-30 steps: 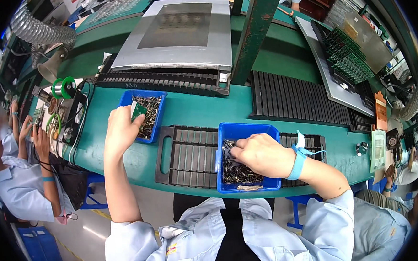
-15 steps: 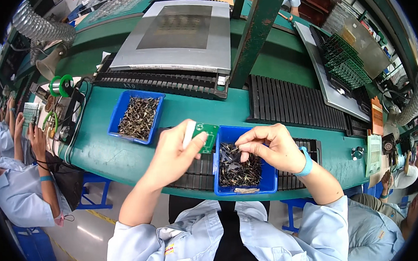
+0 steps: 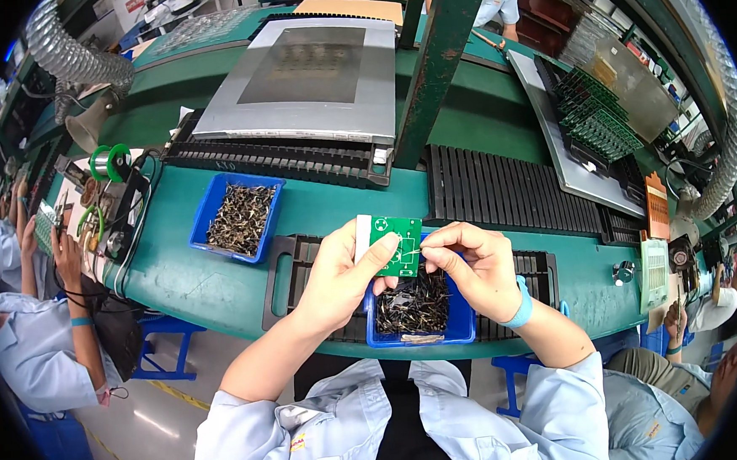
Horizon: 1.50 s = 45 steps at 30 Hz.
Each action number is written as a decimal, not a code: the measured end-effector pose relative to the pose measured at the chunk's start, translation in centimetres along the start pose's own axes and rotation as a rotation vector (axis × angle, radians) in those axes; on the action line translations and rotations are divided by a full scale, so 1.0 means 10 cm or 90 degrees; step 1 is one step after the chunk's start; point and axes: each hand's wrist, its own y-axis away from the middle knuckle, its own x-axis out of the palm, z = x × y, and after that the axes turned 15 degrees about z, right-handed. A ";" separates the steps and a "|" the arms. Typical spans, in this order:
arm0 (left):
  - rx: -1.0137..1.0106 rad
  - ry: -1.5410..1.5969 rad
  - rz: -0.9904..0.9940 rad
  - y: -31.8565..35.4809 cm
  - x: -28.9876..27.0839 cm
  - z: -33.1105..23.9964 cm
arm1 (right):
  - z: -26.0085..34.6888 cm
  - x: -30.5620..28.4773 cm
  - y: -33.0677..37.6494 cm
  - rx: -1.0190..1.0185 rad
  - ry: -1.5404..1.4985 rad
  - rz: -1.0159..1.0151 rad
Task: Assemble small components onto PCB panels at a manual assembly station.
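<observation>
A small green circuit board [image 3: 405, 230] with a white block along its left edge is gripped in my left hand [image 3: 342, 269], thumb across its face. My right hand [image 3: 474, 266] pinches a small component with thin wire leads [image 3: 414, 251] at the board's right side. Whether the leads touch the board or sit in its holes I cannot tell. Just below both hands stands a blue bin [image 3: 467, 329] heaped with dark leaded components [image 3: 411, 309].
Another blue bin [image 3: 202, 208] of leaded parts stands to the left. A black slotted rack [image 3: 280, 273] lies under the near bin. Beyond are a grey framed panel [image 3: 308, 65], a green post [image 3: 439, 74], and a solder spool [image 3: 110, 163]. Co-workers sit at both sides.
My right hand has come up out of the near bin with a component in its fingers. My left hand has brought the board rightward, turning its face more toward me.
</observation>
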 end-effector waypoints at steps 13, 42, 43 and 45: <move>0.086 -0.018 0.019 0.00 0.03 0.06 | 0.02 -0.03 0.01 0.047 -0.221 0.065; -0.247 -0.934 -0.302 0.48 -1.38 -0.62 | -0.13 0.06 -0.18 -0.051 0.707 0.469; -0.248 -0.960 -0.313 0.49 -1.36 -0.63 | -0.09 0.04 -0.17 -0.036 0.685 0.455; -0.249 -0.984 -0.325 0.51 -1.31 -0.66 | -0.08 0.00 -0.15 -0.022 0.664 0.442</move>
